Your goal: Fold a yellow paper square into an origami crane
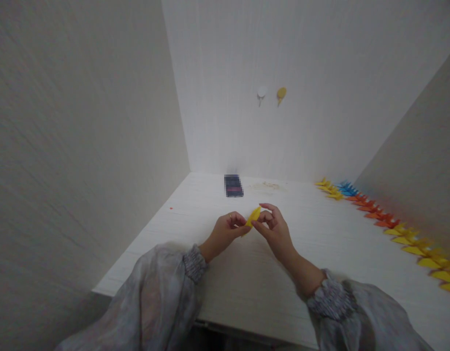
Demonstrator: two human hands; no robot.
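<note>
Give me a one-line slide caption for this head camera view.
Both hands, left hand and right hand, pinch a folded yellow paper piece above a white table lined with coloured paper pieces.

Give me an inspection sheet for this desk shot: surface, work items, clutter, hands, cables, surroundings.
Surface: white desk, wood-grain look, with a faint stain near the back wall.
Work items: small folded yellow paper, pinched between both hands above the desk.
Clutter: row of folded paper pieces in yellow, blue and orange along the right edge; dark blurred object at the back; tiny red speck on the left.
Hands: left hand and right hand both grip the yellow paper; loose grey sleeves.
Cables: nothing seen.
Surroundings: pale walls on three sides; two small hooks, one white and one yellow, on the back wall.
</note>
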